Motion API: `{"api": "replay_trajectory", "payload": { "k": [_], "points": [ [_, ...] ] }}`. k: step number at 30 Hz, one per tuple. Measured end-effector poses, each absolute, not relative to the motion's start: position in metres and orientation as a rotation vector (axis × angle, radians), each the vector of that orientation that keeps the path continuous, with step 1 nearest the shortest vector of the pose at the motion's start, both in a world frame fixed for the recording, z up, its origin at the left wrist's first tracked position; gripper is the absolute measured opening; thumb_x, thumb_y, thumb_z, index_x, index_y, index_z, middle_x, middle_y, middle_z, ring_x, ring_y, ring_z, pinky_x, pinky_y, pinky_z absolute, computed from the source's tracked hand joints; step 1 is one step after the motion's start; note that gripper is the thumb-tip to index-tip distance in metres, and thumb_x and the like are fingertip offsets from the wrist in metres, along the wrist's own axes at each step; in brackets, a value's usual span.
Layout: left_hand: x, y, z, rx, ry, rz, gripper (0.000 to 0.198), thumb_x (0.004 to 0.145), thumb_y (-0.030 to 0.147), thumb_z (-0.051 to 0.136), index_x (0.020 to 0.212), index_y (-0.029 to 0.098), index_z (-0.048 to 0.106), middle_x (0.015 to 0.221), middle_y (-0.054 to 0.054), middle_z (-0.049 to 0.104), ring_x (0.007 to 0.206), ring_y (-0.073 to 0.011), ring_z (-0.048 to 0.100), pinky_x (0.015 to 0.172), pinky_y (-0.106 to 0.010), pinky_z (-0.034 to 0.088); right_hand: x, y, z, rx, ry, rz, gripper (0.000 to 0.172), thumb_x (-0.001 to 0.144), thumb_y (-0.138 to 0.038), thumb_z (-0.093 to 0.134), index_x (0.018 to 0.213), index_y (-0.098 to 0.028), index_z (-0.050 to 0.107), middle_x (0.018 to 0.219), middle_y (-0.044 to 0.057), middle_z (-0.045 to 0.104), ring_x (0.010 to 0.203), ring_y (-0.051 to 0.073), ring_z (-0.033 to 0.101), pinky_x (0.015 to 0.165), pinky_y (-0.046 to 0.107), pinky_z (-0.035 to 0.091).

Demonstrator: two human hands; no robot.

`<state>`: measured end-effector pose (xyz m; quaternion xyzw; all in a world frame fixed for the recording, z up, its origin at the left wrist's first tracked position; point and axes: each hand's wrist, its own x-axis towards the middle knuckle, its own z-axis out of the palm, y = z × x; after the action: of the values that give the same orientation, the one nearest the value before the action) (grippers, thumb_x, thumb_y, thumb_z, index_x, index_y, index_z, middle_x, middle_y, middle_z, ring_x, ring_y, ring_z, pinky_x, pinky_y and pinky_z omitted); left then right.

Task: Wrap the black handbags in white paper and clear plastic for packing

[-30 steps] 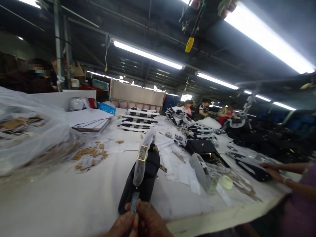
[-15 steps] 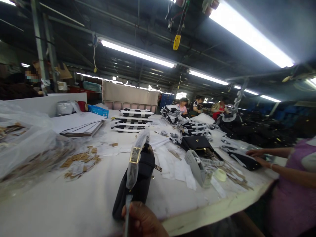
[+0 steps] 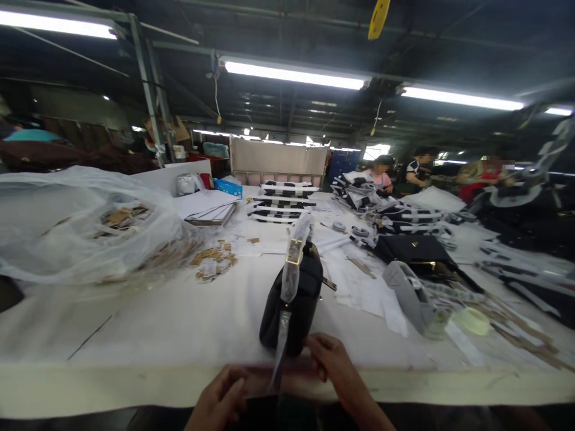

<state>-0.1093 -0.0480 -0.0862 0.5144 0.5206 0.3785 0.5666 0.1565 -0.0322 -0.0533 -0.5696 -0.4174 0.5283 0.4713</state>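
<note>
A black handbag (image 3: 309,299) stands on the table near its front edge, end toward me. Its strap, in clear plastic wrap (image 3: 291,278), rises over the bag with a gold buckle (image 3: 294,251). The wrapped strap end (image 3: 281,344) hangs down past the table edge. My right hand (image 3: 335,365) is at the bag's lower right corner, fingers bent and apart; its fingertips seem to touch the bag. My left hand (image 3: 220,398) is left of the strap end, fingers loosely curved, holding nothing. A metal zip pull (image 3: 330,284) sticks out at the bag's right.
On the left lies a large clear plastic bag (image 3: 90,239), beside loose brown tags (image 3: 213,261). A grey tape dispenser (image 3: 406,299), a tape roll (image 3: 472,321) and another black bag (image 3: 411,248) are to the right. White boards (image 3: 206,206) and striped pieces (image 3: 283,203) lie farther back.
My right hand has let go of the strap end and moved to the bag's right corner. My left hand has come into view. The view has swung left; the nearby co-worker is out of it.
</note>
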Motion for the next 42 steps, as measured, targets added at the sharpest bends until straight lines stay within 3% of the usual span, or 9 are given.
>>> {"api": "replay_trajectory", "payload": {
  "k": [4, 8, 12, 17, 22, 26, 34, 39, 42],
  "points": [
    [-0.094, -0.026, -0.064, 1.499, 1.296, 1.243, 0.059, 0.079, 0.051, 0.061, 0.126, 0.017, 0.053, 0.132, -0.015, 0.056, 0.124, -0.0317, 0.052, 0.101, -0.047, 0.046, 0.194, -0.016, -0.052, -1.459, -0.846, 0.974, 0.049, 0.070, -0.058, 0.069, 0.095, -0.016, 0.070, 0.068, 0.001, 0.065, 0.052, 0.013, 0.056, 0.045, 0.024, 0.041],
    [-0.045, -0.013, -0.038, 1.840, 1.370, 1.284, 0.094, 0.068, 0.036, 0.071, 0.149, 0.014, 0.027, 0.154, -0.017, 0.032, 0.143, -0.0328, 0.029, 0.117, -0.051, 0.027, 0.194, -0.006, -0.064, -1.541, -1.123, 0.757, 0.043, 0.075, -0.047, 0.062, 0.107, -0.019, 0.069, 0.095, 0.008, 0.072, 0.077, 0.023, 0.068, 0.069, 0.036, 0.055],
    [-0.007, 0.001, -0.022, 1.849, 1.470, 1.290, 0.106, 0.064, 0.032, 0.074, 0.151, 0.012, 0.017, 0.154, -0.019, 0.031, 0.141, -0.0333, 0.033, 0.116, -0.047, 0.030, 0.178, -0.014, -0.078, -1.594, -1.518, 0.419, 0.031, 0.082, -0.036, 0.054, 0.105, -0.022, 0.071, 0.097, 0.007, 0.071, 0.091, 0.024, 0.066, 0.085, 0.040, 0.052],
    [-0.012, 0.024, -0.017, 1.612, 1.591, 1.215, 0.066, 0.077, 0.028, 0.059, 0.140, 0.018, 0.040, 0.113, -0.011, 0.067, 0.100, -0.0299, 0.065, 0.088, -0.041, 0.049, 0.181, -0.018, -0.080, -1.535, -1.522, 0.446, 0.027, 0.084, -0.035, 0.052, 0.097, -0.023, 0.073, 0.100, 0.006, 0.073, 0.097, 0.023, 0.067, 0.092, 0.038, 0.051],
    [-0.054, 0.045, -0.019, 1.362, 1.209, 1.358, 0.034, 0.066, 0.027, 0.064, 0.098, 0.015, 0.064, 0.082, -0.003, 0.069, 0.080, -0.0236, 0.064, 0.076, -0.032, 0.050, 0.197, -0.014, -0.078, -1.475, -1.115, 0.662, 0.043, 0.078, -0.051, 0.060, 0.106, -0.019, 0.070, 0.106, 0.009, 0.073, 0.095, 0.026, 0.068, 0.085, 0.039, 0.055],
    [-0.083, 0.035, -0.021, 1.049, 0.935, 1.187, 0.046, 0.061, 0.028, 0.073, 0.103, 0.011, 0.065, 0.090, -0.008, 0.072, 0.082, -0.0253, 0.067, 0.077, -0.033, 0.053, 0.215, -0.023, -0.067, -1.512, -0.874, 0.510, 0.059, 0.074, -0.056, 0.061, 0.117, -0.017, 0.064, 0.115, 0.012, 0.069, 0.101, 0.029, 0.065, 0.085, 0.040, 0.053],
    [-0.098, 0.042, -0.022, 1.273, 1.074, 0.688, 0.062, 0.069, 0.041, 0.072, 0.121, 0.010, 0.059, 0.115, -0.016, 0.068, 0.106, -0.0327, 0.064, 0.095, -0.041, 0.050, 0.237, -0.056, 0.001, -1.551, -0.861, 0.100, 0.047, 0.080, -0.053, 0.062, 0.111, -0.018, 0.068, 0.110, 0.010, 0.070, 0.100, 0.027, 0.063, 0.096, 0.043, 0.045],
    [-0.082, 0.037, 0.021, 1.742, 1.532, 1.117, 0.070, 0.073, 0.047, 0.067, 0.132, 0.014, 0.052, 0.141, -0.016, 0.050, 0.134, -0.0346, 0.042, 0.113, -0.048, 0.032, 0.202, -0.042, 0.029, -1.442, -1.562, 0.278, 0.028, 0.086, -0.043, 0.059, 0.101, -0.024, 0.071, 0.106, 0.006, 0.070, 0.099, 0.024, 0.063, 0.093, 0.037, 0.048],
    [-0.071, -0.003, 0.066, 1.658, 1.262, 1.346, 0.059, 0.090, 0.055, 0.046, 0.138, 0.020, 0.051, 0.141, -0.010, 0.052, 0.126, -0.0314, 0.052, 0.107, -0.046, 0.042, 0.180, -0.026, 0.031, -1.469, -1.840, 0.339, 0.024, 0.087, -0.034, 0.058, 0.105, -0.026, 0.071, 0.107, 0.005, 0.069, 0.099, 0.023, 0.063, 0.094, 0.036, 0.047]
  ]
}}
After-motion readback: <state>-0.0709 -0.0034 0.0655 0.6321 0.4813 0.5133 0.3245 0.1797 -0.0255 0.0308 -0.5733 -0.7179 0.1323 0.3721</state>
